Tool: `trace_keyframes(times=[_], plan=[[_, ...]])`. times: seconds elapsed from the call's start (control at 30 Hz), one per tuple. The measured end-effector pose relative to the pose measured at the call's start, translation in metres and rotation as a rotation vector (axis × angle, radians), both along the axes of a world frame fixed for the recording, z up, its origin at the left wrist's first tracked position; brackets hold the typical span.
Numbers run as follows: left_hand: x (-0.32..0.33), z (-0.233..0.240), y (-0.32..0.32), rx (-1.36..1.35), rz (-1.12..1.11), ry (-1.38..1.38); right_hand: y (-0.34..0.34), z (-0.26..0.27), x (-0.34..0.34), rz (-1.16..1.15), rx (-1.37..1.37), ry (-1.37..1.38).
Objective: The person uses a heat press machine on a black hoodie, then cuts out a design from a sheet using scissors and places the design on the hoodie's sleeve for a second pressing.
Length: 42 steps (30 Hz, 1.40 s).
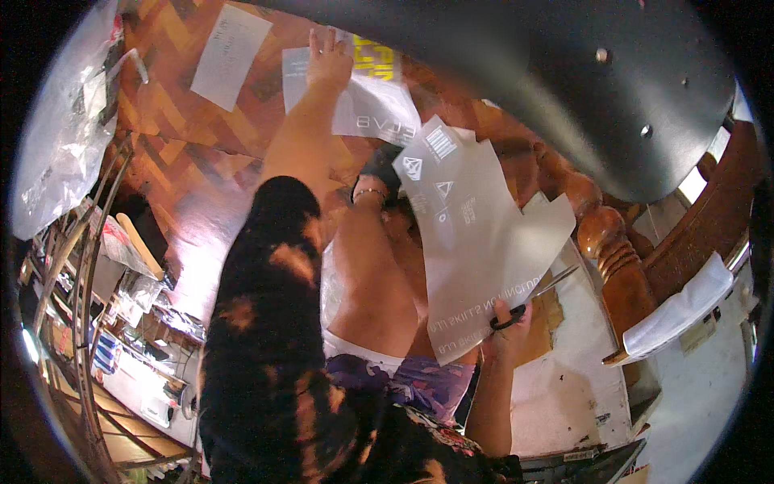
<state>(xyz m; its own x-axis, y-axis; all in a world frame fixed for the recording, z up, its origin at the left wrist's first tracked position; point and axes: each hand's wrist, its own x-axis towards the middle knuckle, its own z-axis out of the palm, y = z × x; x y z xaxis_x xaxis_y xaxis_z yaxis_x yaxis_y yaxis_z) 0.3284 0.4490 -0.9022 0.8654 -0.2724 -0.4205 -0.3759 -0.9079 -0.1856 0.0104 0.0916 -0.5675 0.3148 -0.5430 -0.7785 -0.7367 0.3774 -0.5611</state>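
My left hand [329,65] reaches forward over the parquet-patterned floor, its fingers spread on a printed plastic sheet [375,103] with yellow and white lettering. My right hand [509,339] holds scissors [514,316] by their dark handles, the metal blades pointing away to the upper right. A large translucent plastic sheet [471,242] hangs beside that hand, across my right leg. Its far edge is cut unevenly, and it bears white print and a barcode. Whether the right fingers also pinch this sheet is hard to tell. The blades lie against or close to its right edge.
A white paper with handwriting [231,57] lies on the floor [175,109]. Clear plastic wrap [66,121] hangs at left above a rack frame [91,272]. A turned wooden post [604,233] and a pale board [562,399] stand at right. A dark riveted object [574,78] blocks the upper right.
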Motion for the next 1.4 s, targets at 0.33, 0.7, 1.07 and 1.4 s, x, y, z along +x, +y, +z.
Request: trace_keyframes(times=[0.33,0.7,1.07,1.4], plan=[[-0.053,0.399,-0.053,-0.609,-0.846,0.456,-0.003,0.067,-0.025,0.025,-0.219,-0.036],[0.248,0.485,-0.048,-1.195,0.202,-0.048,0.019,0.139,-0.057,0.114,-0.261,-0.065],[0.175,0.477,-0.071,-0.997,-0.032,-0.342,0.08,0.35,0.041,0.342,-0.568,-0.013],[-0.047,0.654,-0.26,-1.384,-0.622,0.477,0.012,0.458,-0.079,-1.081,-0.72,-0.415]])
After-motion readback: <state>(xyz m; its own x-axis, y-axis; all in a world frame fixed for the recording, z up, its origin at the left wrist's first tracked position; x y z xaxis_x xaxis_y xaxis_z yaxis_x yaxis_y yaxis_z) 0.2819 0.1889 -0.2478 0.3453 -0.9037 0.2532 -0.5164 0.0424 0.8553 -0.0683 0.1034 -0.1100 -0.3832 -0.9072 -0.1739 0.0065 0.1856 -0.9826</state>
